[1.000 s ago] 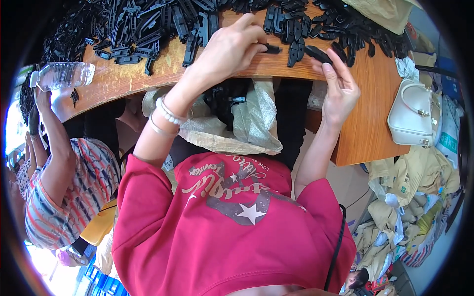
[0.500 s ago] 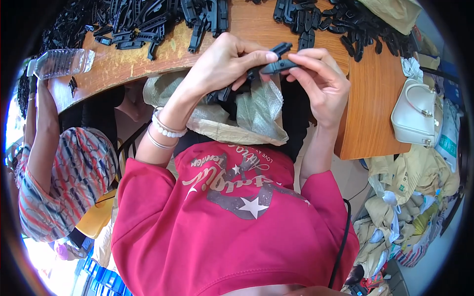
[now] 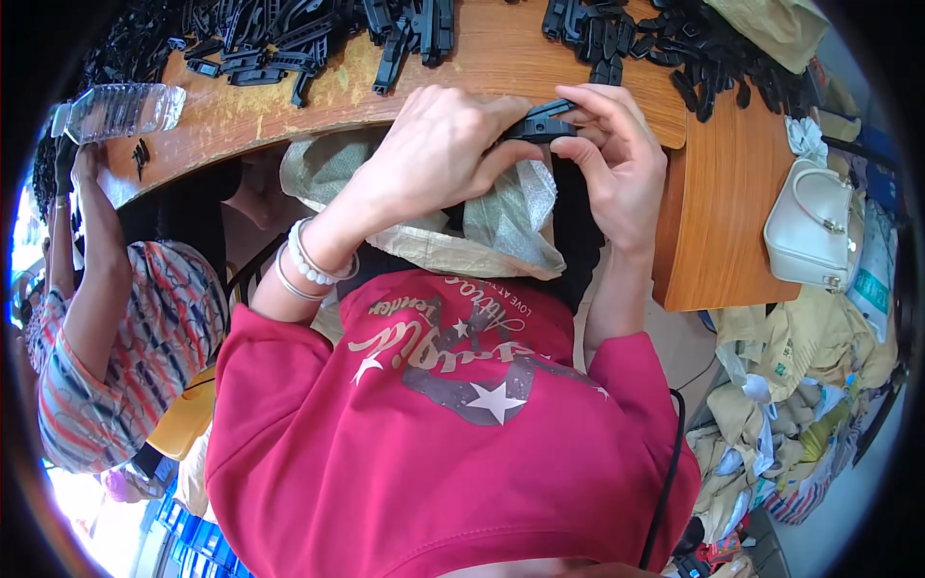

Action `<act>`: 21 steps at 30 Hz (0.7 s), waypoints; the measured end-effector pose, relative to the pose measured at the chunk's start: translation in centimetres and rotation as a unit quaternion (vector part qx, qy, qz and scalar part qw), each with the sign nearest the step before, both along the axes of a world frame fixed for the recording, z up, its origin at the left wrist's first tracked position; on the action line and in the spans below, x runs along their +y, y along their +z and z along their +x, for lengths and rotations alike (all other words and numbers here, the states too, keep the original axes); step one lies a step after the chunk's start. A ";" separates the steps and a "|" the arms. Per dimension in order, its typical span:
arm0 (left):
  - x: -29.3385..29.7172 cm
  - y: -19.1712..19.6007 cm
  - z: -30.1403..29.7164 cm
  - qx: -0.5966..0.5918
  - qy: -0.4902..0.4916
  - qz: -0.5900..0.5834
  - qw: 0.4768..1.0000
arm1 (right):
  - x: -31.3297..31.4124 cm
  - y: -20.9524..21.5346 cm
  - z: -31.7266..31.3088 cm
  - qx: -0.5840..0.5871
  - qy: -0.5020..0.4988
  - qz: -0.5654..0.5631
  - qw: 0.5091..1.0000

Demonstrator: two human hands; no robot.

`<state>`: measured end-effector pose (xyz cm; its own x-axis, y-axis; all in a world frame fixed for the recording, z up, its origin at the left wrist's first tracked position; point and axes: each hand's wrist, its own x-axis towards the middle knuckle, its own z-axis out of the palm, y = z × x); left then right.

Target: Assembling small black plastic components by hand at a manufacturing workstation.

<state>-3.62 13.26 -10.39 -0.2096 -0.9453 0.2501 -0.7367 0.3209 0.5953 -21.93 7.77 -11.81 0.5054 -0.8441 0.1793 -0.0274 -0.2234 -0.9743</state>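
Between my two hands, above the table's near edge, is a small black plastic part (image 3: 541, 128). My left hand (image 3: 438, 149), back upward, is closed on the part's left end with the thumb below and the index finger above. My right hand (image 3: 619, 159) pinches its right end between thumb and fingertips. Whether this is one piece or two fitted together I cannot tell. Under my hands, on my lap, lies a pale woven sack (image 3: 453, 252) with its mouth open. My left palm is hidden.
Heaps of black plastic parts (image 3: 279, 53) cover the far left of the wooden table (image 3: 501, 48), with more black parts (image 3: 665, 43) at the far right. A clear plastic bottle (image 3: 125, 111) lies left, near another person's arm (image 3: 96, 241). A white handbag (image 3: 811, 226) sits at right.
My left hand has turned back-upward and moved right over the part; the black pieces below it are now out of sight. My right fingers have shifted up around the right end.
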 end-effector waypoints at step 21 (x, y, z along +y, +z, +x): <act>0.9 -2.1 5.5 -0.095 0.262 -0.081 0.957 | -5.2 -3.6 -2.1 0.319 -0.276 -0.196 0.885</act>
<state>1.86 14.12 -12.49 0.2265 -0.8850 0.4068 -0.9117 -0.0457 0.4083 -24.01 2.55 -15.45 0.1390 -0.9301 0.3401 -0.7543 -0.3219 -0.5721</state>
